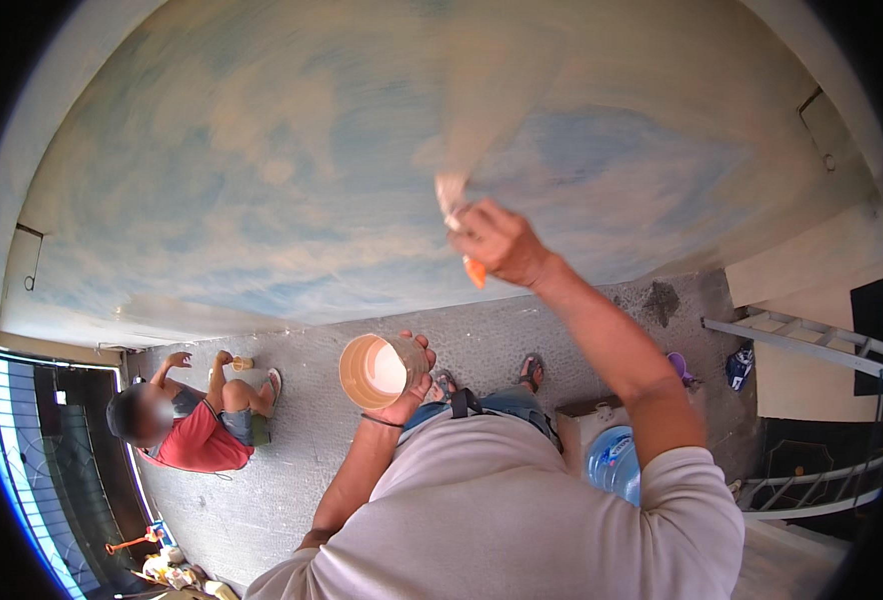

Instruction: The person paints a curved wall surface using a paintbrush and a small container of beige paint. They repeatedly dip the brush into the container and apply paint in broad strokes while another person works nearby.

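Observation:
In my right hand (pixel 498 244) is a paintbrush (pixel 452 193) with an orange handle end; its pale bristles are at the wall (pixel 261 180), which is painted with blue and cream cloud-like patches. The hand is slightly blurred. Below and left of it, my left hand (pixel 411 386) grips a beige cylindrical container (pixel 355 367) from its side. White paint (pixel 387 369) shows inside that container, whose mouth faces up towards me.
A person in a red shirt (pixel 198 441) sits low at the left beside a small cup (pixel 242 364). At right are a cardboard box (pixel 573 431), a blue water bottle (pixel 612 459), a purple container (pixel 676 365) and a metal ladder (pixel 801 337). Grey paving (pixel 299 480) lies below.

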{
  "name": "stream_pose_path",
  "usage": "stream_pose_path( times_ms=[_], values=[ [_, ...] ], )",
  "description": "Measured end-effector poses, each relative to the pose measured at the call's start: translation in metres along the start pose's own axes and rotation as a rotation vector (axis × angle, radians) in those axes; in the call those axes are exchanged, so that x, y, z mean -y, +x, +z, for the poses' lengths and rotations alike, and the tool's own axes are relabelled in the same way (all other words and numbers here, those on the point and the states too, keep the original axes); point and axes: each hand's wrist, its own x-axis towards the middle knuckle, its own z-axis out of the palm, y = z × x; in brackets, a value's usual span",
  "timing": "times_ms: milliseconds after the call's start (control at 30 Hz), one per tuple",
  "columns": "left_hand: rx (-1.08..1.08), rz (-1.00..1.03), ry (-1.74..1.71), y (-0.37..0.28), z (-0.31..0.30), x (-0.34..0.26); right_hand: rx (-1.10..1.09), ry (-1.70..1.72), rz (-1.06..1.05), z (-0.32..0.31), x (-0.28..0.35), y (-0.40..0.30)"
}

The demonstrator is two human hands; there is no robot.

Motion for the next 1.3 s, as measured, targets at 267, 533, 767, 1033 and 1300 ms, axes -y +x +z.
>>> stream_pose_path(
  times_ms=[267, 533, 767, 1033, 1300],
  values=[
    [-0.062, 0.016, -0.01, -0.008, 0.008, -0.003, -0.623, 0.372, 0.598, -0.026, -0.039, -0.028],
    [-0.13, -0.011, -0.042, -0.008, 0.011, -0.006, -1.473, 0.996, 0.935, 0.007, -0.052, -0.075],
    [-0.154, -0.045, -0.048, -0.003, 0.023, -0.004, -0.599, 0.505, 0.461, 0.03, 0.04, 0.0],
    [-0.119, -0.059, -0.038, -0.003, 0.022, -0.006, -0.96, -0.299, 0.962, -0.068, -0.127, -0.142],
    [-0.113, -0.112, 0.003, 0.017, 0.034, 0.01, -0.658, 0.366, 0.559, 0.01, 0.02, -0.021]
  ],
)
